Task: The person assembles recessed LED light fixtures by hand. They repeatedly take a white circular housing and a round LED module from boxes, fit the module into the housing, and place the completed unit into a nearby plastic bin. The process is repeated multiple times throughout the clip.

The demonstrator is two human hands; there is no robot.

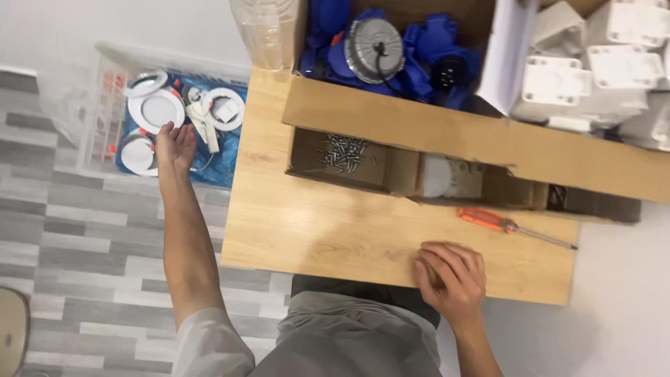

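My left hand (174, 145) reaches down to the left of the table into a clear plastic bin (98, 84) on the floor. Its fingers are apart over round white lamp fittings (156, 110) lying on a blue sheet, and I cannot see anything gripped. My right hand (452, 274) rests palm down on the wooden table (314, 223) near its front edge, fingers curled loosely, holding nothing visible. An orange-handled screwdriver (488, 220) lies on the table just beyond the right hand.
A long cardboard box (391, 119) sits at the back of the table, with a compartment of loose screws (345, 152). Behind it are blue parts and a round metal lamp body (375, 49). White plastic housings (593, 77) are piled at the right.
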